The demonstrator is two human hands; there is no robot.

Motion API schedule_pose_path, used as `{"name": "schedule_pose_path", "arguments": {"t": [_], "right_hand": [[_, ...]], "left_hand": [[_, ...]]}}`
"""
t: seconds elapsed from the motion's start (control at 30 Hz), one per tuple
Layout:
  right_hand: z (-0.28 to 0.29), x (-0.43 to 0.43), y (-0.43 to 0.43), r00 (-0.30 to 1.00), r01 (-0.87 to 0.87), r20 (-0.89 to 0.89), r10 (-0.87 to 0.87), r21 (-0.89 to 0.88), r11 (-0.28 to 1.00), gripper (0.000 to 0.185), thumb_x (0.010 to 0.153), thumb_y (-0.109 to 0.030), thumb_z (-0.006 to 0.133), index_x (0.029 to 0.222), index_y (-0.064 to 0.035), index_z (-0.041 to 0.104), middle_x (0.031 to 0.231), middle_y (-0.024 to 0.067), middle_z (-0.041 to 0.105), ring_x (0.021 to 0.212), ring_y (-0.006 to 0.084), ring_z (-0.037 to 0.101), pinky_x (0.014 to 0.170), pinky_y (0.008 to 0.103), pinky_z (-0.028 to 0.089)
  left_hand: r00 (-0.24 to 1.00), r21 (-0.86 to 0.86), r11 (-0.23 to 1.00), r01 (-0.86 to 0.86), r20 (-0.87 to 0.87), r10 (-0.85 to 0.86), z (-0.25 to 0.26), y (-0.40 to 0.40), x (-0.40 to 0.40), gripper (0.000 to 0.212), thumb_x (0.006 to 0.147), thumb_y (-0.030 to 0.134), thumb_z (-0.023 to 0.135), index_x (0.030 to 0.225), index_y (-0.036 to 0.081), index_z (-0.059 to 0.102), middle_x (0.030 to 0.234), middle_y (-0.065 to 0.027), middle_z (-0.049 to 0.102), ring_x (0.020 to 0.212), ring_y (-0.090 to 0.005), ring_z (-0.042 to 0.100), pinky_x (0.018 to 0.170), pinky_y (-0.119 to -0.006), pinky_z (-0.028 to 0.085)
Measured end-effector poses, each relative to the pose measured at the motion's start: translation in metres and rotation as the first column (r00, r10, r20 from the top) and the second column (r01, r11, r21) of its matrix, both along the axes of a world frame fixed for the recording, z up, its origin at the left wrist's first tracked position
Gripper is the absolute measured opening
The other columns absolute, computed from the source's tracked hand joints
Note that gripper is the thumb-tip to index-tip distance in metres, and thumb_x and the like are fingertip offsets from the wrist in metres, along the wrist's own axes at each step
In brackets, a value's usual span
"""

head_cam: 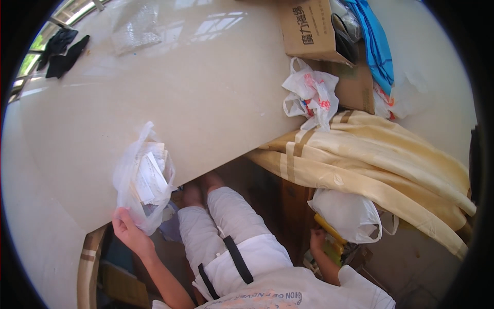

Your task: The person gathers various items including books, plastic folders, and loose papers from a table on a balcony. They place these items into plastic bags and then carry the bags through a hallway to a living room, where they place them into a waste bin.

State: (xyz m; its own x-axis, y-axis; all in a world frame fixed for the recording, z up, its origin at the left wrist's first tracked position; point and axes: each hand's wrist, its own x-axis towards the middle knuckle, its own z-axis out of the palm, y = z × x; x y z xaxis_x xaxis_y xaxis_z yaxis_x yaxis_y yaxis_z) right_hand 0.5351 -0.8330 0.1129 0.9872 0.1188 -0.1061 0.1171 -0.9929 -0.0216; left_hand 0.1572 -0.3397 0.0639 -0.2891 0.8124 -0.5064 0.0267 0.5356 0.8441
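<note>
My left hand [130, 232] pinches the near rim of a thin white plastic bag [124, 181]. The bag stands gaping at the front edge of the pale glossy tabletop [216, 96], with a stack of papers [148, 177] inside. Low on the right, my right hand [318, 241] has its fingers curled beside a yellow object [329, 228] of unclear kind. A stuffed white plastic bag [343, 214] sits just above that yellow object. Whether the right hand grips anything is hidden by its small, turned-away view.
Cream-and-gold fabric [370, 158] drapes over the right side. Behind it are a white bag with red print [312, 90], a cardboard box [308, 31] bearing writing and blue fabric [376, 50]. Bubble wrap [137, 31] and dark cloth [63, 54] lie at far left. Below the tabletop is a wooden panel [295, 208].
</note>
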Motion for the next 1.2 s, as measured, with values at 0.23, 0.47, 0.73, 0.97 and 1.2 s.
{"name": "schedule_pose_path", "arguments": {"t": [0.23,0.47,0.73,0.97,1.2], "right_hand": [[0.001,-0.064,0.284,0.550,-0.358,-0.426,0.719,0.657,0.663,0.034,0.080,-0.006,0.070,0.057,-0.0019,0.045,0.051,0.0034,0.040,0.046,0.0110,0.036,0.044,0.0269,0.027],[-0.085,-0.008,0.681,0.712,-0.220,-0.097,0.696,0.910,0.351,0.024,0.084,-0.021,0.069,0.088,0.0007,0.061,0.079,0.0043,0.063,0.071,0.0114,0.056,0.062,0.0257,0.045],[-0.157,0.031,0.882,0.380,-0.836,0.200,0.903,0.492,0.243,0.050,0.077,-0.017,0.063,0.123,-0.0031,0.049,0.123,0.0170,0.054,0.122,0.0342,0.044,0.099,0.0431,0.041],[-0.177,0.031,0.919,0.386,-0.898,0.068,0.920,0.258,0.357,0.048,0.079,-0.022,0.065,0.120,-0.0038,0.048,0.122,0.0153,0.056,0.122,0.0338,0.044,0.098,0.0516,0.038],[-0.164,0.043,0.887,0.261,-0.964,0.022,0.965,-0.038,0.262,0.052,0.071,-0.042,0.071,0.106,-0.0046,0.063,0.110,0.0136,0.062,0.113,0.0281,0.053,0.093,0.0458,0.042]], "left_hand": [[0.999,0.048,0.999,-0.010,-0.052,0.013,0.007,0.007,0.010,0.018,0.098,0.018,0.055,0.092,0.001,0.058,0.084,-0.0005,0.057,0.077,-0.0062,0.050,0.070,-0.022,0.040],[0.999,0.037,0.999,-0.038,-0.037,0.040,0.020,0.016,0.011,0.018,0.097,0.015,0.056,0.085,0.001,0.058,0.076,0.0029,0.054,0.070,-0.0034,0.046,0.062,-0.021,0.038],[0.993,0.027,0.998,-0.063,-0.103,0.066,0.019,0.016,0.006,0.020,0.097,0.014,0.055,0.082,0.001,0.056,0.073,0.0034,0.052,0.066,-0.0026,0.044,0.059,-0.020,0.036],[0.994,0.007,0.999,-0.039,-0.097,0.040,0.014,0.011,0.003,0.023,0.097,0.016,0.057,0.079,0.001,0.055,0.070,0.0037,0.048,0.063,-0.0027,0.042,0.056,-0.020,0.034],[0.993,0.060,0.997,-0.039,-0.106,0.045,0.017,0.020,0.008,0.024,0.097,0.017,0.057,0.078,0.002,0.054,0.068,0.0030,0.047,0.062,-0.0034,0.041,0.056,-0.020,0.033]]}}
